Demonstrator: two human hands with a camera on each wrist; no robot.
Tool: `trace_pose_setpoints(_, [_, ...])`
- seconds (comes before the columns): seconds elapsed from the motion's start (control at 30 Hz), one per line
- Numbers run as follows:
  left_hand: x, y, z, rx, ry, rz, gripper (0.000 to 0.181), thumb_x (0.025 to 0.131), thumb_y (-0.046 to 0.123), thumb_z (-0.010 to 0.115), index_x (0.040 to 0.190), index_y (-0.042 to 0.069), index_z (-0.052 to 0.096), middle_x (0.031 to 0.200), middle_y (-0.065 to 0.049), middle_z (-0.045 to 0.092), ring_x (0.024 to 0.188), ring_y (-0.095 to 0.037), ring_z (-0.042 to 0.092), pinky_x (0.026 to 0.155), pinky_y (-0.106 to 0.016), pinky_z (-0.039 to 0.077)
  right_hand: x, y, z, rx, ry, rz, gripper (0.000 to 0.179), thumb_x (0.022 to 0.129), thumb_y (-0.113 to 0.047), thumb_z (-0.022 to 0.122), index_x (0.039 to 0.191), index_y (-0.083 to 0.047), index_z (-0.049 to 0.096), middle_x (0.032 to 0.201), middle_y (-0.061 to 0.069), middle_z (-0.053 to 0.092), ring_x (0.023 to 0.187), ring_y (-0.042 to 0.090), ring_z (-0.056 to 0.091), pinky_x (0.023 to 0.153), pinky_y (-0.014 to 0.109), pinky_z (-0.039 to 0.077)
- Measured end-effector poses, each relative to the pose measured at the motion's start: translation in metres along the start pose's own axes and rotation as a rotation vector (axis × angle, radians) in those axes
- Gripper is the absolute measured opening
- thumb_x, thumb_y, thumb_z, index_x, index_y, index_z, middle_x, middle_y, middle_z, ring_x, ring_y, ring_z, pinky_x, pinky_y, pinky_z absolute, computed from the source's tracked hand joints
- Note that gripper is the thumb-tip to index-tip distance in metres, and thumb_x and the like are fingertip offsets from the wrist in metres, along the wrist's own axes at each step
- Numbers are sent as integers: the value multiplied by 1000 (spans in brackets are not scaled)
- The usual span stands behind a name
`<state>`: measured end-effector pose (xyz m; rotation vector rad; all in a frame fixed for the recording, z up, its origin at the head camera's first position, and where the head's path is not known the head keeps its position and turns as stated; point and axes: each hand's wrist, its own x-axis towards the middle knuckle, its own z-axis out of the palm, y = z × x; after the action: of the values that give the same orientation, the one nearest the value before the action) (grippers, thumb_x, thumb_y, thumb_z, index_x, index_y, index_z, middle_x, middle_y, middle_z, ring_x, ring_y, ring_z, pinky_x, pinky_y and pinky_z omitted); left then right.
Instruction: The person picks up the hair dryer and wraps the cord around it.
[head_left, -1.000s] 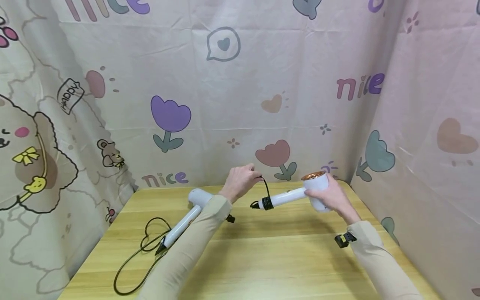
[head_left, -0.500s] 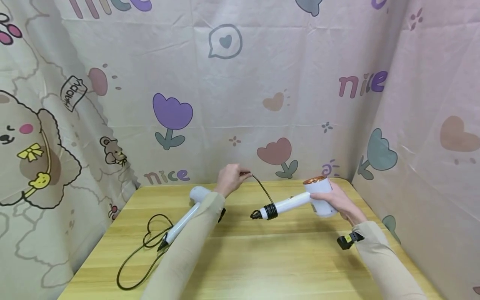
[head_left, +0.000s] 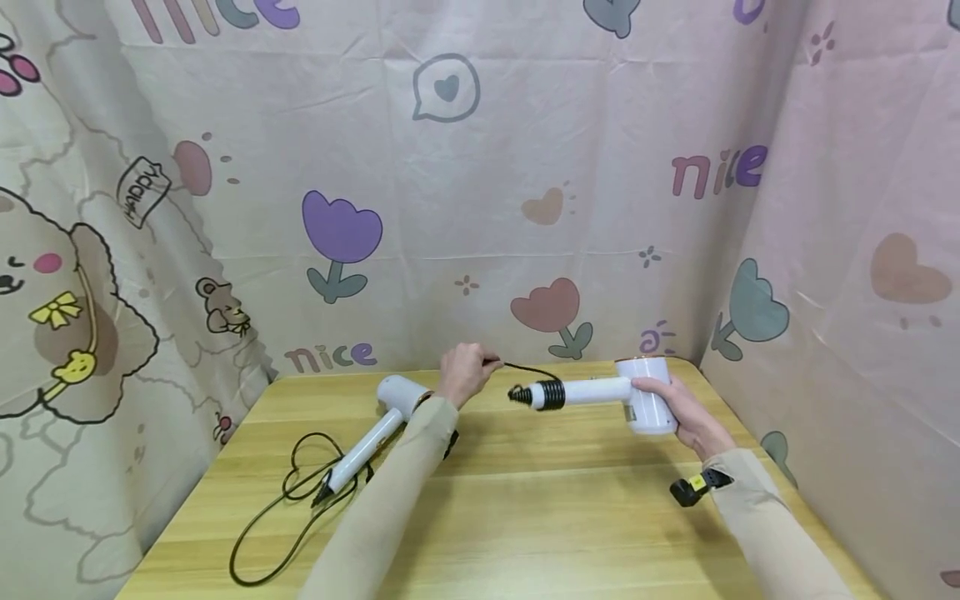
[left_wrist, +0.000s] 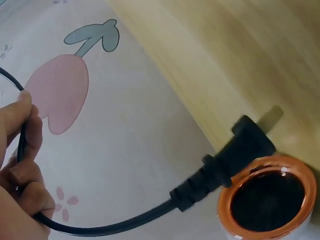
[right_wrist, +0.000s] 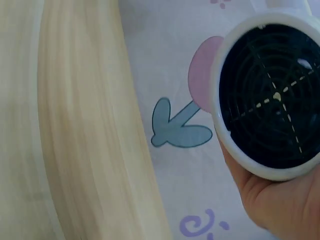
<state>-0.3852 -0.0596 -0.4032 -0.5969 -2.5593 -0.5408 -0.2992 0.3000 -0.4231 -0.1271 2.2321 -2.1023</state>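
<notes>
My right hand [head_left: 688,410] grips a white hair dryer [head_left: 651,400] by its barrel, above the table, with the handle pointing left. Its dark round grille [right_wrist: 260,120] faces the camera in the right wrist view. Black cord [head_left: 552,395] is coiled round the end of the handle. From that coil a length runs left to my left hand [head_left: 463,373], which pinches it. In the left wrist view a black plug [left_wrist: 222,162] dangles from the cord beyond the fingers [left_wrist: 32,200]. A second white hair dryer [head_left: 358,454] lies on the table, partly behind the left sleeve.
Loose black cord [head_left: 238,546] from the second dryer loops over the left part of the wooden table [head_left: 540,517]. A patterned curtain [head_left: 465,208] stands along the back and both sides. A small black device [head_left: 692,490] is strapped at the right wrist.
My left hand has drawn the cord leftward, then dipped slightly, and more of it stretches from the coil. The held dryer's handle has tilted to nearly level and its copper rim has turned from view.
</notes>
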Motion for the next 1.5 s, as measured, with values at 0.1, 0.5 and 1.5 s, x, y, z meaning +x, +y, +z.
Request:
trace_pose_setpoints(0.1, [-5,1,5,30,-20,-1,12,88,37,73,90,28,81,85,8,77,71,-10,70,58,-29,52,2,-1,2,95,22,18,36,99,-30,56,127,-16,39,95,-5,65,86,14,67,76,37,57])
trace_pose_setpoints(0.5, [-24,17,21,133,-147,217,12,90,32,71,97,27,80,93,8,76,80,-11,71,67,-31,56,10,-15,20,444,219,191,39,93,-37,67,117,-20,41,88,-10,66,81,7,67,75,27,56])
trace_pose_setpoints(1.5, [-9,56,-25,99,73,482,11,91,31,70,89,23,77,74,10,70,61,-8,62,52,-28,50,12,-9,36,-367,570,-39,92,76,-56,78,144,-8,37,123,19,55,105,31,56,78,35,51])
